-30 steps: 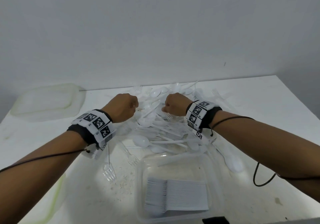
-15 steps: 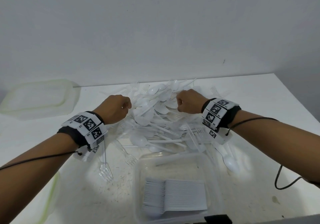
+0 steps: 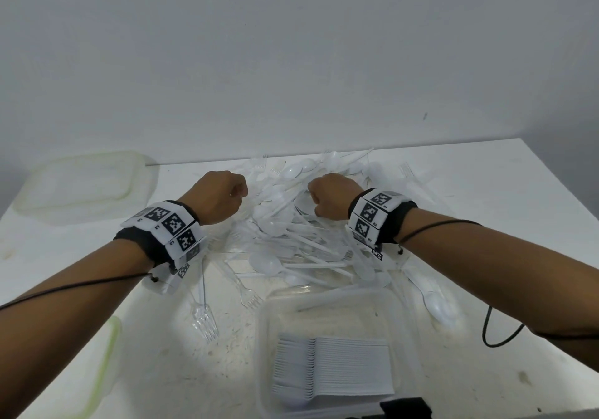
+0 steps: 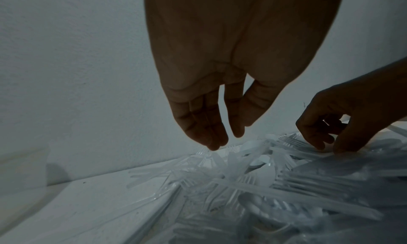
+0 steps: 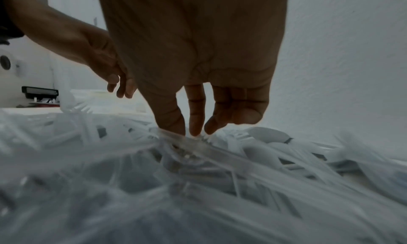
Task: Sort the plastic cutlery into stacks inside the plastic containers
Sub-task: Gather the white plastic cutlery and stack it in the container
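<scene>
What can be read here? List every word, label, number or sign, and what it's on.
White wristband on the left wrist: black square code markers, tiny characters beside them too small to read.
White wristband on the right wrist: the same.
Clear plastic container, white plastic cutlery pile: no print.

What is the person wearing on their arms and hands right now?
Both forearms are bare, with no sleeves or gloves. Each wrist carries a black band wrapped in white blocks printed with black square markers: left wristband, right wristband. A thin black cable runs back along the left forearm, and another black cable along the right, looping below it.
</scene>
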Available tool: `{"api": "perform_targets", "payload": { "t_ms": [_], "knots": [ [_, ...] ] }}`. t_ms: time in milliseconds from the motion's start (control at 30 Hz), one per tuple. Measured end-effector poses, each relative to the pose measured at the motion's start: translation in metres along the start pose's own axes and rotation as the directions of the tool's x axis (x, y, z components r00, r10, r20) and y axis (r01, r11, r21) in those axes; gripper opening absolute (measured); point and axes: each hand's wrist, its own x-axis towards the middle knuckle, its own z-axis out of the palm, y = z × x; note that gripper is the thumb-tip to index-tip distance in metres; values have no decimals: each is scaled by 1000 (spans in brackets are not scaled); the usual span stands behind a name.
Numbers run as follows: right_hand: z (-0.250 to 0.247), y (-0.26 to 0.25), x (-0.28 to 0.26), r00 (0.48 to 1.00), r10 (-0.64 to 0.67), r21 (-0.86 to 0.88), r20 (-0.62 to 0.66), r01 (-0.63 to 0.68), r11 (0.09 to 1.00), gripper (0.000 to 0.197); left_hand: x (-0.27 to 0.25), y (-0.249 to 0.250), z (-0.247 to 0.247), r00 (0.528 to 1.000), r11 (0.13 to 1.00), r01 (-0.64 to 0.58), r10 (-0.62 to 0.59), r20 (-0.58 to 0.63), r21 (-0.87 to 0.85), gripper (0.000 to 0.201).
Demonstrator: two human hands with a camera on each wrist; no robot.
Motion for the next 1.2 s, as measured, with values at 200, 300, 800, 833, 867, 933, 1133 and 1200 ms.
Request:
{"api": "perform_targets", "payload": {
  "t_ms": [200,300,800,833,867,933,1133,1200],
  "knots": [
    [3,4,-4,1000,27,-57,16,-26,998,22,-2,-7,5,1000,1000,16,-16,13,-1,22],
    [8,4,-2,999,35,-94,16,-33,995,33,1,-5,6,1000,1000,9,-9,9,0,22],
    [11,14,-13,978,118,247,-172,-73,966,12,43,41,23,993,996,-90,89,82,12,25],
    [12,17,-15,971,107,271,-214,-46,962,13,47,43,27,990,995,-96,94,101,21,24],
    [11,17,-16,965,110,288,-239,-38,957,13,50,46,31,988,994,-104,99,120,38,22],
    [11,17,-15,953,111,307,-282,-20,952,13,56,52,38,985,990,-107,94,148,87,17],
    [10,15,-10,944,118,366,-309,3,930,15,63,60,50,993,983,-40,18,119,181,29],
    [7,13,-10,942,109,399,-318,29,917,15,65,59,52,996,985,2,-18,89,171,28]
  ]
}}
